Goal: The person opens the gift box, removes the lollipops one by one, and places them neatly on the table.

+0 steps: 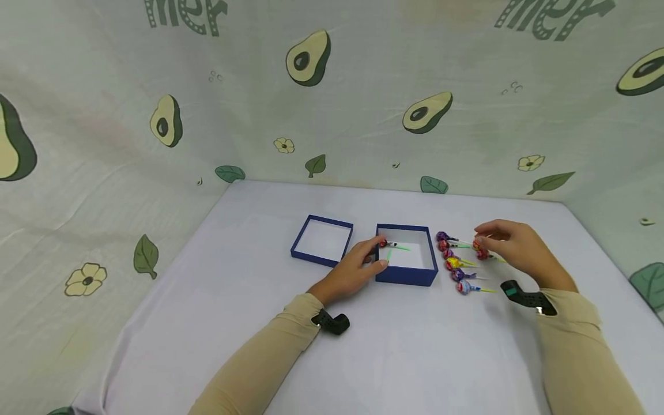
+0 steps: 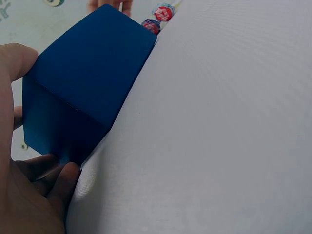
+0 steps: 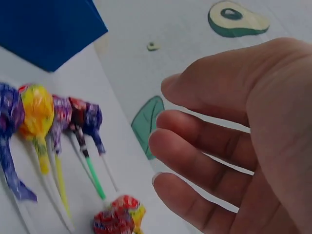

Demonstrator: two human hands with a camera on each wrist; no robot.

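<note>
My left hand grips the left front corner of a blue open box, with its thumb at the rim in the left wrist view. Inside the box, partly hidden by that hand, lies a red-wrapped lollipop with a green stick. To the box's right runs a row of several wrapped lollipops, among them a yellow one and a light-blue one. My right hand hovers at a separate little group of red lollipops, its fingers loosely curved and nothing between thumb and fingertips.
Left of the box lies its shallow blue-rimmed lid, white side up. Everything stands on a white-covered table. A cloth backdrop printed with avocados and leaves rises behind the table's far edge.
</note>
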